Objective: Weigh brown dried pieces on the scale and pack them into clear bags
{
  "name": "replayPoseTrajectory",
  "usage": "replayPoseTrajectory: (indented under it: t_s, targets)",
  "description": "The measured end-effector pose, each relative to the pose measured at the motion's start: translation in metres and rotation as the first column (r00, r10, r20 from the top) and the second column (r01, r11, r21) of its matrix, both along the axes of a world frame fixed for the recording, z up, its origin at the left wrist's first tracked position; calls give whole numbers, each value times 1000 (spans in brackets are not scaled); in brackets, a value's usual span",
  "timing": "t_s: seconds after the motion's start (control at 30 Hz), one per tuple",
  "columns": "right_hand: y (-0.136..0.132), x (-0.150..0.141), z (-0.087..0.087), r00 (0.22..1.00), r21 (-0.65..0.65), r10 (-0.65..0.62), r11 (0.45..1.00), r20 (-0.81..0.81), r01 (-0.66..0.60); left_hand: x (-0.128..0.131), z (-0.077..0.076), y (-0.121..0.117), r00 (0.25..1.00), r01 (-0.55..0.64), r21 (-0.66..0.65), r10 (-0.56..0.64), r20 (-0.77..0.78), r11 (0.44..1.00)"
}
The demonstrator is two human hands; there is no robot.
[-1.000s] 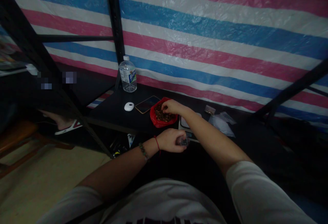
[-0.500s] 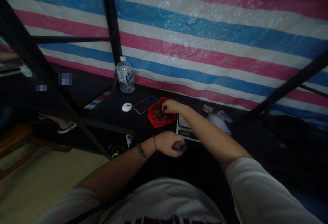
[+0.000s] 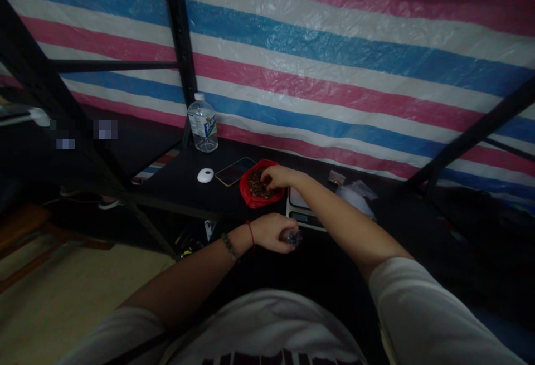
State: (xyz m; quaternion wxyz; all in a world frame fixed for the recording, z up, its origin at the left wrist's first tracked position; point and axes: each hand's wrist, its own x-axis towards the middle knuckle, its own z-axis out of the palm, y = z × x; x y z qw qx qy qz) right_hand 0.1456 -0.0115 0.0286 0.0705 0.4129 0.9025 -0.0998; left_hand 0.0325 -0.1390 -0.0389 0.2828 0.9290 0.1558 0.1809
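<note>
Right hand dips into brown pieces in open red bag on bench; fingertips part-hidden, cannot tell if pinching any. Left hand has fingers curled round clear packet, near bench's front edge. Risks: soft bag rim (thin plastic, by its look) could fold under wrist, spilling pieces toward phone; low right forearm might knock scale; slack left grip could drop packet.

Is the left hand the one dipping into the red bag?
No, the right hand dips into the red bag, while the left hand holds a small see-through item.
</note>
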Motion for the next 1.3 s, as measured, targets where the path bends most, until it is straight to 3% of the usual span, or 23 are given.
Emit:
replayPoseTrajectory:
  t_s: [0.13, 0.53, 0.77, 0.9, 1.0, 1.13, 1.3]
  targets:
    - [-7, -6, -3, 996, -3, 20, 1000, 91, -20, 0, -1, 1, 1000, -4, 14, 5, -17, 1000]
    - [-13, -11, -3, 990, 47, 22, 998, 140, -29, 0, 2, 0, 1000, 4, 4, -4, -21, 1000]
    - [-4, -2, -7, 999, 82, 10, 997, -37, -7, 0, 2, 0, 1000, -1, -2, 1, -27, 1000]
    - [1, 8, -5, 982, 25, -31, 999, -185, 36, 0, 1, 0, 1000, -7, -1, 7, -27, 1000]
    - [3, 26, 5, 940, -1, -96, 995, -326, 101, 0, 1, 0, 1000, -3, -5, 3, -27, 1000]
    - [-3, 74, 19, 827, -98, -218, 976, -519, 195, 0, 2, 0, 999, -1, -15, 0, -36, 1000]
    - [-19, 136, 20, 712, -195, -402, 913, -576, 357, 1, 3, -1, 999, -8, -19, 8, -41, 1000]
